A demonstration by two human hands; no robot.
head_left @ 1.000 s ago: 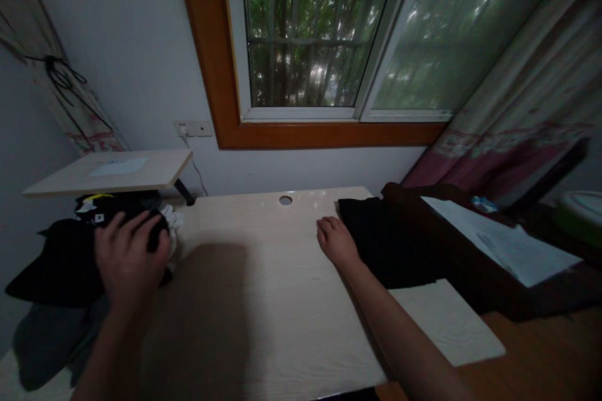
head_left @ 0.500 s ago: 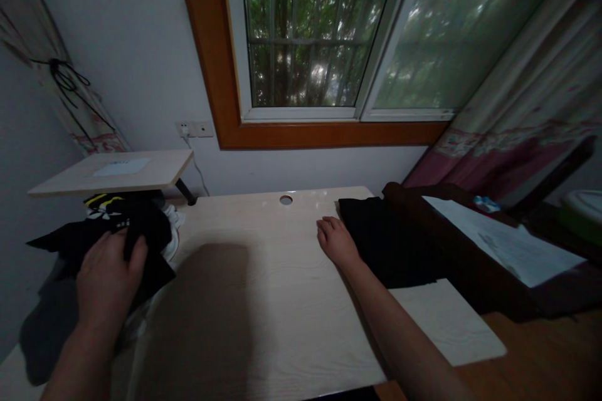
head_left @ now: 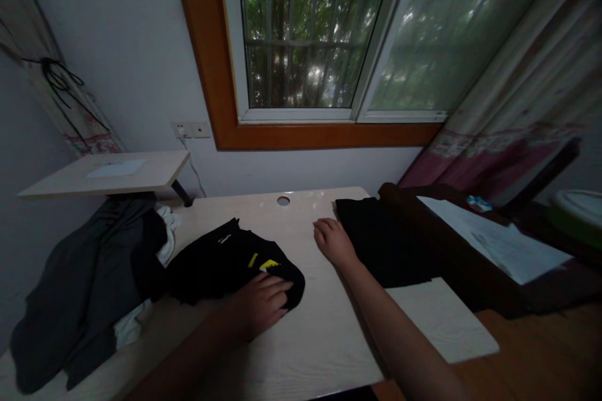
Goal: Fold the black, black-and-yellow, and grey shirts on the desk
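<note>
A crumpled black garment with yellow and white markings lies across the middle of the desk. My left hand grips its right end, fingers closed over the fabric. My right hand lies on the desktop, palm down and holding nothing, its fingers loosely spread. Just to the right of that hand is a flat, folded black cloth. On the left side sits a heap of clothes with a dark grey garment on it, and white fabric shows at its edge.
A raised shelf with a paper on it stands over the back of the clothes heap. The pale desk has a round cable hole near the wall. At the right, dark furniture holds a white sheet.
My left hand has pulled the black garment off the heap and rightward onto the middle of the desk, exposing the grey garment. My right hand stays in place.
</note>
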